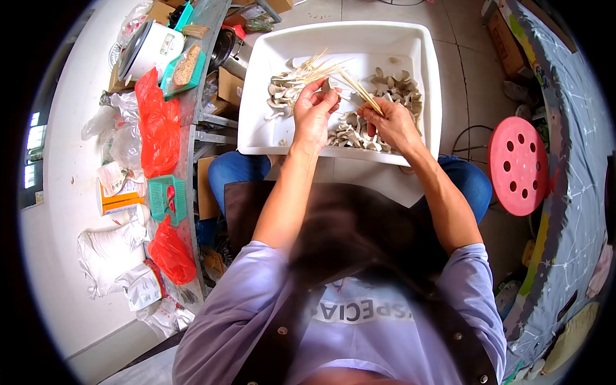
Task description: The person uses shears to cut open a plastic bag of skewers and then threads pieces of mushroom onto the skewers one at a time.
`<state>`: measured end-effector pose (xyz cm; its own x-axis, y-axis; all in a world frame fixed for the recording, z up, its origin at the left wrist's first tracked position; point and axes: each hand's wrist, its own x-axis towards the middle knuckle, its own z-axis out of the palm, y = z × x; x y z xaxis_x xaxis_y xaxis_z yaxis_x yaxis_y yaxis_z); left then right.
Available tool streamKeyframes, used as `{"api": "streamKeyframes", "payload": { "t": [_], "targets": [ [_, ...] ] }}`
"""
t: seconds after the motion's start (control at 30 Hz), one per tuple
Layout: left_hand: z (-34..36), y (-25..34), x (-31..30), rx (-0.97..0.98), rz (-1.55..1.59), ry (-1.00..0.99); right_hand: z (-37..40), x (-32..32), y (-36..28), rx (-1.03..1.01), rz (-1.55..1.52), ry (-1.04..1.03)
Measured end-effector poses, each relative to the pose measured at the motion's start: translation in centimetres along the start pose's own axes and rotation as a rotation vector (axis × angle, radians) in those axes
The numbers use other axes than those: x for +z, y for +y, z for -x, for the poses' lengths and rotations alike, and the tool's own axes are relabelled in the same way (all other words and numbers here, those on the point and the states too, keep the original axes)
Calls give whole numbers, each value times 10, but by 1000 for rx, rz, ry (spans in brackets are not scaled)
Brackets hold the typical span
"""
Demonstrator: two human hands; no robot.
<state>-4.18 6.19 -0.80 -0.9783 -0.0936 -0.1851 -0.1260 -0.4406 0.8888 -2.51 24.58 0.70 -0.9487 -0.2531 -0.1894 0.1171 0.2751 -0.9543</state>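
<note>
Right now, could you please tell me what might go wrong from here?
The left hand pinches what looks like a mushroom piece near the sticks, so a fingertip might get pricked or the piece might tear. The right hand holds several thin sticks over the tub; some could slip onto the loose pieces.

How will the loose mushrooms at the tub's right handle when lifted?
The mushrooms are probably light and bendy, given their thin, curled shapes. Their slim edges may tear if pinched hard. Overlapping in the white tub, they could come up together.

Bright overall w/ fisheye warp @ edges, blk corners, blurry apron (366, 224).
</note>
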Motion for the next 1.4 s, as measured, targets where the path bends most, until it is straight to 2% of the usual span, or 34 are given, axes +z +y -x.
{"api": "streamKeyframes", "payload": {
  "t": [0.07, 0.47, 0.57, 0.63, 0.7, 0.77, 0.8, 0.87, 0.97, 1.03, 1.1, 1.2, 1.3, 1.4],
  "targets": [
    [0, -3, 2, 30, -25, 25, -1, 2, 3, -16, 7, 11],
    [3, -14, 3, -81, -49, 87, -6, 12, 11, -38, 104, 32],
    [-7, -15, -11, -118, -23, 143, -12, 3, 21, -151, 497, 179],
    [-38, -21, -49, -145, 78, 213, -14, -19, 16, -63, 577, 289],
    [-75, -24, -99, -218, 208, 264, -23, -38, 27, -122, 399, 416],
    [-105, -15, -122, -197, 361, 488, -22, -42, 23, -170, 97, 408],
    [-106, -11, -117, -176, 304, 535, -22, -44, 20, -195, -55, 401],
    [-102, 4, -104, -133, 186, 631, -18, -42, 12, -86, -157, 289],
    [-64, -16, -75, -115, -427, 217, -14, -35, 0, -30, -179, 232],
    [-49, -40, -63, -189, -770, -247, -12, -35, -3, -22, -160, 237],
    [-31, -60, -51, -91, -1270, -490, -14, -34, 8, -42, -129, 262],
    [-25, -64, -40, 111, -1713, -698, -16, -33, 11, -78, -78, 263],
    [-25, -57, -30, 119, -1788, -741, -15, -33, 9, -30, -97, 255],
    [-20, -45, -30, 157, -1605, -662, -14, -36, 5, -7, -62, 233]
  ]
}}
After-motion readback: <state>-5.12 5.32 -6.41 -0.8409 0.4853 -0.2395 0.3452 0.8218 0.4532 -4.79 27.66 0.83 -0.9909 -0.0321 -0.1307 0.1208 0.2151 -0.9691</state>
